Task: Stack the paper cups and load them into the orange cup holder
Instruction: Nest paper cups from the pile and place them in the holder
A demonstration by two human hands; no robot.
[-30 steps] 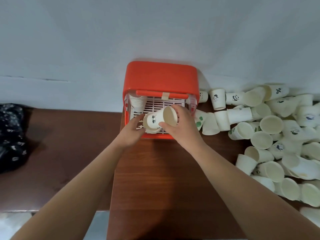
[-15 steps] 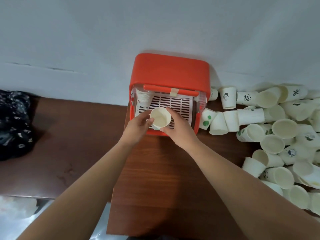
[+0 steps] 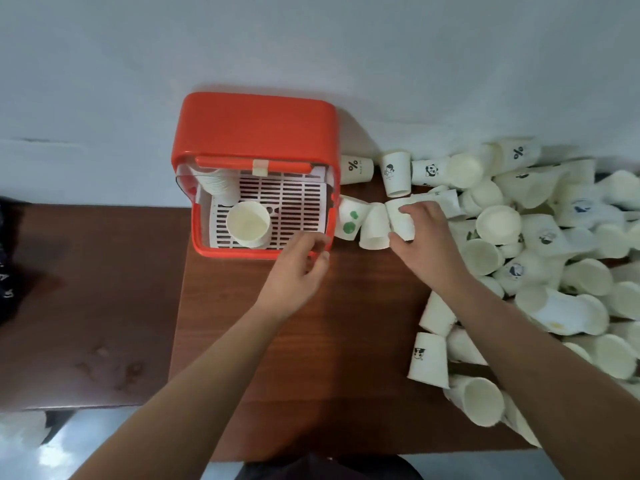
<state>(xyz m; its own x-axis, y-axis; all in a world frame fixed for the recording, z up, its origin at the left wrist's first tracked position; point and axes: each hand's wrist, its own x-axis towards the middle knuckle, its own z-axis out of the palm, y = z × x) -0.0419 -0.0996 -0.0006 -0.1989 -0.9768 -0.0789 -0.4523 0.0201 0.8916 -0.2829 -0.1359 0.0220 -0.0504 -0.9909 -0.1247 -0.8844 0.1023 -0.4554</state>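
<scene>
Orange cup holder [image 3: 256, 133] stood on the desk [image 3: 346, 341], a cup stack [image 3: 248, 223] upright inside. At its 3 o'clock, right hand [image 3: 429, 247] had its grip clamped on a tipped cup [image 3: 400, 223]. Left hand [image 3: 298, 271], grip apart, hovered empty at 5 o'clock. Loose cup pile [image 3: 498, 223] ran off frame.

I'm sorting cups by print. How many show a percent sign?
2. One percent-sign cup lies just right of the orange cup holder; the other lies at the far edge of the pile. More may be hidden in it.
</scene>
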